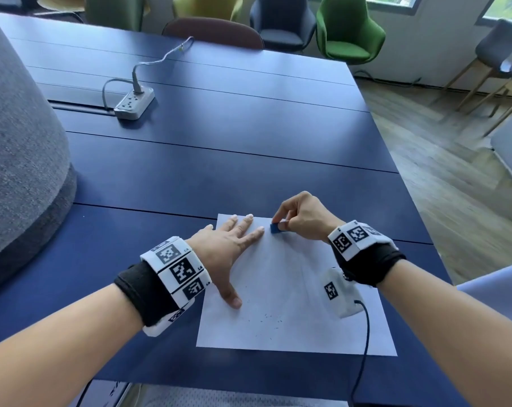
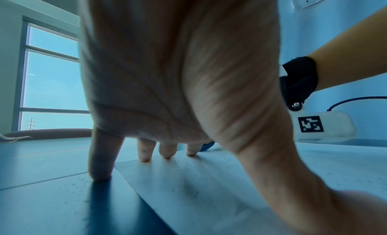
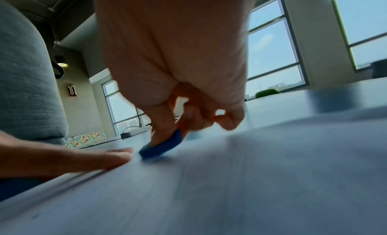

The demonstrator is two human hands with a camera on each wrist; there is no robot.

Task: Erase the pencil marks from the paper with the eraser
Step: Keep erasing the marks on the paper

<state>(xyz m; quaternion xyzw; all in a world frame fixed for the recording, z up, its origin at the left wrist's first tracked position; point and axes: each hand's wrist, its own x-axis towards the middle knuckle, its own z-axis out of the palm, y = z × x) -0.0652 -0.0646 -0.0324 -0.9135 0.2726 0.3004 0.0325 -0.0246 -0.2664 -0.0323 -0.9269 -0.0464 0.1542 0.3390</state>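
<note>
A white sheet of paper (image 1: 290, 304) lies on the dark blue table (image 1: 219, 148) near its front edge, with faint pencil lines and dark eraser crumbs on it. My left hand (image 1: 234, 245) lies flat with spread fingers on the sheet's upper left part, the little finger on the table. My right hand (image 1: 301, 221) pinches a small blue eraser (image 1: 275, 228) and presses it on the paper near the top edge, just right of my left fingertips. In the right wrist view the eraser (image 3: 163, 146) touches the blurred sheet (image 3: 230, 180). The left wrist view shows my fingers (image 2: 167, 150) on the paper (image 2: 209, 180).
A white power strip (image 1: 134, 104) with a grey cable sits at the table's back left. A large grey fabric shape (image 1: 19, 148) stands at the left. Chairs (image 1: 348, 27) line the far side. The table's right edge drops to a wooden floor (image 1: 442, 177).
</note>
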